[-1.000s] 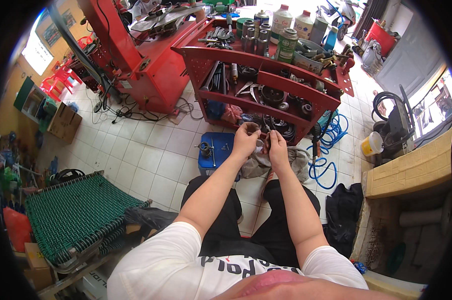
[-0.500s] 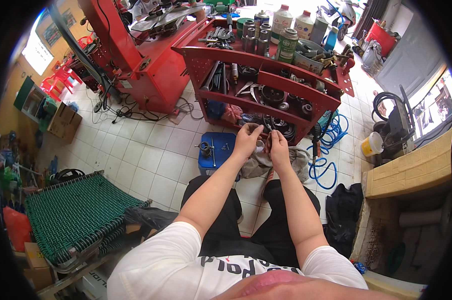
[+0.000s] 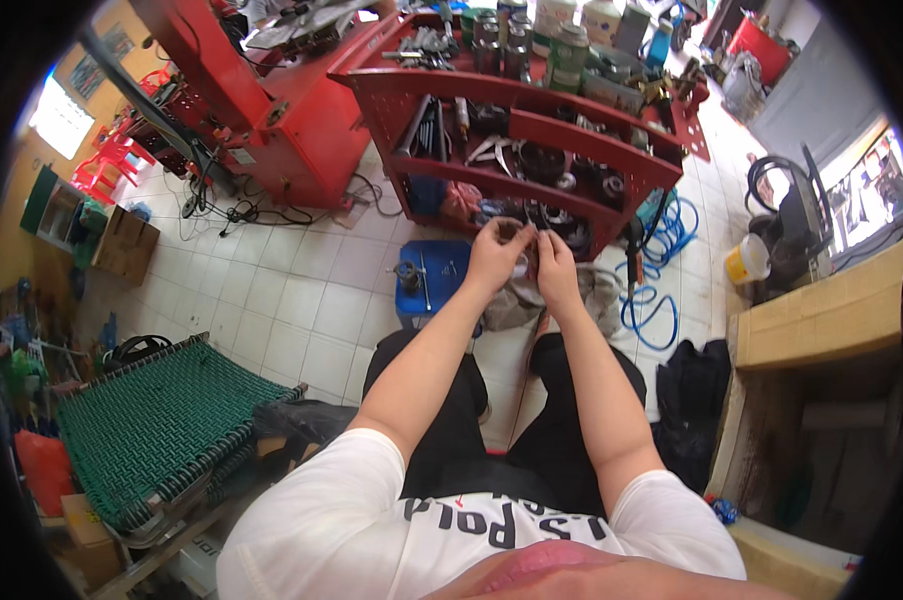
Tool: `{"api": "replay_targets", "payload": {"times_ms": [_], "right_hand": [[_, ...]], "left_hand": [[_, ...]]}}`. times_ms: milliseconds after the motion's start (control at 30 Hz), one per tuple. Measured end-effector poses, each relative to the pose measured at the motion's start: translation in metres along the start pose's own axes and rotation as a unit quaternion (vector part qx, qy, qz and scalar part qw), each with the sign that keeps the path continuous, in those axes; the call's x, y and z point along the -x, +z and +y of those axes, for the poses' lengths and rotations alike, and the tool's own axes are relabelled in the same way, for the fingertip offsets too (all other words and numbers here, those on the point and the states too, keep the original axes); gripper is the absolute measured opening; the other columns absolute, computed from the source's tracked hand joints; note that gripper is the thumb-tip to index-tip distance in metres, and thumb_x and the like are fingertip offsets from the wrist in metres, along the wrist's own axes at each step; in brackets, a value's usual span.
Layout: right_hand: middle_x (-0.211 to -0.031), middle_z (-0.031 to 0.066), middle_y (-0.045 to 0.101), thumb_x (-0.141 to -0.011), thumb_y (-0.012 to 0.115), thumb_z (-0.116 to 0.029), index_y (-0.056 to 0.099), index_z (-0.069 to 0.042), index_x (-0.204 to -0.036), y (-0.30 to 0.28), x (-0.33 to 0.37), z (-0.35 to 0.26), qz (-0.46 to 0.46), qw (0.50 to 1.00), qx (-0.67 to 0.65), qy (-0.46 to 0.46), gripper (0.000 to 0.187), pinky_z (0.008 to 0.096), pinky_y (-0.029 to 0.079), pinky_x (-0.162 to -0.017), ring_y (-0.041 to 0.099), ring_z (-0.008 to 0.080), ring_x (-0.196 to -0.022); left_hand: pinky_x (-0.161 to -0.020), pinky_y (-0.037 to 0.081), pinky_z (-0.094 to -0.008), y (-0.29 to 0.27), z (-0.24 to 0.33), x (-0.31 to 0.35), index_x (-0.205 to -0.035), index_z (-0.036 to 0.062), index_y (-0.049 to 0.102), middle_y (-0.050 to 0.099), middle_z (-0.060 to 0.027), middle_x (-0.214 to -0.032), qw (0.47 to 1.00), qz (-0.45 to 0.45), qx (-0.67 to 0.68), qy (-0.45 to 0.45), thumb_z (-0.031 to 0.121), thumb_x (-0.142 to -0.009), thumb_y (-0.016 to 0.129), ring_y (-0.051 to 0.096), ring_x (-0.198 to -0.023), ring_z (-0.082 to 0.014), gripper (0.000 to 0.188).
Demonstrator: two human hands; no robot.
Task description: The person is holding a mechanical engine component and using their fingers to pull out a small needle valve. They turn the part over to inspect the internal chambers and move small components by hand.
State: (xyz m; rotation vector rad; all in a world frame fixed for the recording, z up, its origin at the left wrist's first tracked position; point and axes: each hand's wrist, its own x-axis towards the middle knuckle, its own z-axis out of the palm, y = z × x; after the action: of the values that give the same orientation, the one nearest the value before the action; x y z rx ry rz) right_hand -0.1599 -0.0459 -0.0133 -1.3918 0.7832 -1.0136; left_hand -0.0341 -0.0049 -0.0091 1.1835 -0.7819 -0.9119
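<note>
My left hand (image 3: 495, 257) and my right hand (image 3: 556, 266) are raised in front of me at the lower shelf of a red tool cart (image 3: 591, 160). Thumbs and fingers are pinched, and the fingertips of the two hands meet. Whatever they hold is too small and too hidden to make out. A blue stool (image 3: 408, 308) stands just left of my left hand. On its top lie a dark round metal part (image 3: 408, 277), a thin metal rod (image 3: 425, 284) and a few tiny pieces. Below my hands, a grey cloth (image 3: 508, 308) lies near the floor.
Cans, sockets and tools crowd the cart. A red machine (image 3: 306, 150) with loose cables (image 3: 261, 210) stands to the left. Blue hose (image 3: 661, 315) coils on the floor at right, near a white-and-yellow bucket (image 3: 748, 258). A green woven folding bed (image 3: 171, 420) fills the lower left.
The two hands have come closer, their fingertips now meeting. The whole scene sits slightly higher in the picture as the view tilts. Stool and cart stay in place.
</note>
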Motion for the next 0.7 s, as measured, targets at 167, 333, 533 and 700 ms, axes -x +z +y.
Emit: {"api": "replay_targets", "payload": {"times_ms": [167, 333, 533, 700], "right_hand": [[-0.066, -0.0028, 0.048, -0.110, 0.048, -0.026, 0.056, -0.006, -0.087, 0.011, 0.002, -0.004, -0.012, 0.995, -0.089, 0.037, 0.032, 0.0261, 0.038, -0.050, 0.045, 0.0069, -0.055], [-0.066, -0.0016, 0.049, -0.111, 0.046, -0.028, 0.056, -0.005, -0.094, -0.002, 0.003, 0.000, -0.021, 0.997, -0.064, 0.046, 0.030, 0.0268, 0.043, -0.054, 0.048, 0.0093, -0.054], [-0.064, -0.0030, 0.048, -0.110, 0.047, -0.026, 0.054, -0.006, -0.088, 0.009, 0.003, -0.009, -0.015, 0.995, -0.091, 0.044, 0.031, 0.0255, 0.039, -0.049, 0.046, 0.0069, -0.052], [-0.064, -0.0032, 0.048, -0.110, 0.047, -0.026, 0.054, -0.007, -0.088, 0.005, 0.002, -0.005, -0.016, 0.993, -0.109, 0.050, 0.030, 0.0252, 0.038, -0.049, 0.046, 0.0065, -0.052]], "left_hand": [[-0.075, 0.050, -0.0271, -0.013, -0.013, 0.000, -0.104, 0.0043, 0.065, 0.070, -0.0022, -0.094, 0.999, 0.037, -0.035, -0.014, 0.016, -0.097, 0.072, 0.063, -0.083, -0.0106, 0.016], [-0.072, 0.048, -0.0239, 0.002, 0.001, 0.002, -0.107, 0.0067, 0.064, 0.069, -0.0002, -0.094, 0.997, 0.018, 0.047, -0.064, 0.027, -0.097, 0.074, 0.062, -0.081, -0.0084, 0.025], [-0.073, 0.048, -0.0243, -0.008, -0.007, 0.000, -0.110, 0.0066, 0.063, 0.069, -0.0006, -0.096, 0.999, -0.005, 0.028, -0.031, 0.024, -0.095, 0.076, 0.063, -0.082, -0.0085, 0.026], [-0.073, 0.052, -0.0273, -0.004, -0.003, -0.001, -0.107, 0.0011, 0.064, 0.070, -0.0052, -0.094, 0.994, 0.037, 0.060, -0.079, 0.022, -0.093, 0.079, 0.064, -0.081, -0.0131, 0.029]]}}
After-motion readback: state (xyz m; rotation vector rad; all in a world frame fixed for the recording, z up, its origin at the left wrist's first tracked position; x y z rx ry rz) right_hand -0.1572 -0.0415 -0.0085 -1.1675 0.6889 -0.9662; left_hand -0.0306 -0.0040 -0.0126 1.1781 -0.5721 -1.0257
